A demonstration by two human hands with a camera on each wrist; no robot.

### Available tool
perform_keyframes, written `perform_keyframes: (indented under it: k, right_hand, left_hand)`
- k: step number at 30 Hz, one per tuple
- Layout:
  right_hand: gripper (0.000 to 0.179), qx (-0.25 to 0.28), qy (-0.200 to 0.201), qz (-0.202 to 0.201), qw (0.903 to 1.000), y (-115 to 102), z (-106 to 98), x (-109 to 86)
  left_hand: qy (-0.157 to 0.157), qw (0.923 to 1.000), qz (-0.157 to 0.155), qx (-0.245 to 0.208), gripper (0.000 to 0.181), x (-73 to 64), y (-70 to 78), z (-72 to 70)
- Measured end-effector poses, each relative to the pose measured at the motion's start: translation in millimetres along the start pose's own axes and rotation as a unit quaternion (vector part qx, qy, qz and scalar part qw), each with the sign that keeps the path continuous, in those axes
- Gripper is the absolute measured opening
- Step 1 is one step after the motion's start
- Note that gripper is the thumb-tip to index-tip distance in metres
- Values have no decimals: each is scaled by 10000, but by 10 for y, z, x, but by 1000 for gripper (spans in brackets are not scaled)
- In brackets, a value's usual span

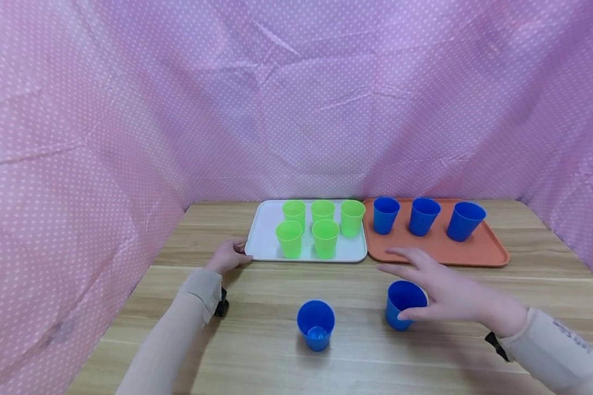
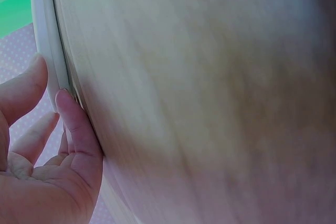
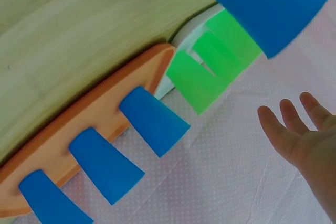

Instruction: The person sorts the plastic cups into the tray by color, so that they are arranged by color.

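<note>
My left hand (image 1: 230, 255) holds the front left corner of a white tray (image 1: 264, 233), its fingertips at the rim (image 2: 47, 30). Several green cups (image 1: 325, 239) stand upright on that tray. My right hand (image 1: 445, 288) is spread above and beside a blue cup (image 1: 397, 314) on the table, partly hiding it. In the right wrist view its fingers (image 3: 294, 119) are extended, apart from the nearest blue cup (image 3: 268, 3). Another blue cup (image 1: 316, 325) stands upright in front, between the two hands.
An orange tray (image 1: 489, 249) adjoins the white one on the right, with three blue cups (image 1: 424, 217) in a row along its back. Wooden table (image 1: 257, 329) lies under everything. Pink dotted cloth (image 1: 321, 109) hangs behind and at both sides.
</note>
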State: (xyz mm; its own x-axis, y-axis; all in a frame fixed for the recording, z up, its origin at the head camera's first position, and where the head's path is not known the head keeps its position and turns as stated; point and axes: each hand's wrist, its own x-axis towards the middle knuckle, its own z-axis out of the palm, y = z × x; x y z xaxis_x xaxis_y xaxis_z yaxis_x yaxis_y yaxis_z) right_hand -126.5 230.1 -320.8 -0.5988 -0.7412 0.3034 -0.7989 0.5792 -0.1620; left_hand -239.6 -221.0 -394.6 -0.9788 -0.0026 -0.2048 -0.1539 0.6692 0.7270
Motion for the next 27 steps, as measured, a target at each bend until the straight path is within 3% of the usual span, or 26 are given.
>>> perform_keyframes:
  k: [8, 22, 27]
  right_hand:
    - [70, 346, -420, 437, 9976, -19, 82, -56]
    - [49, 537, -652, 173, 9963, -9, 164, -156]
    - [49, 526, -612, 41, 9967, 17, 184, -183]
  left_hand:
    - [-22, 9999, 3, -163, 57, -12, 6, 3]
    - [8, 9999, 124, -22, 58, -5, 4, 6]
    - [29, 9998, 208, -29, 57, -11, -4, 12]
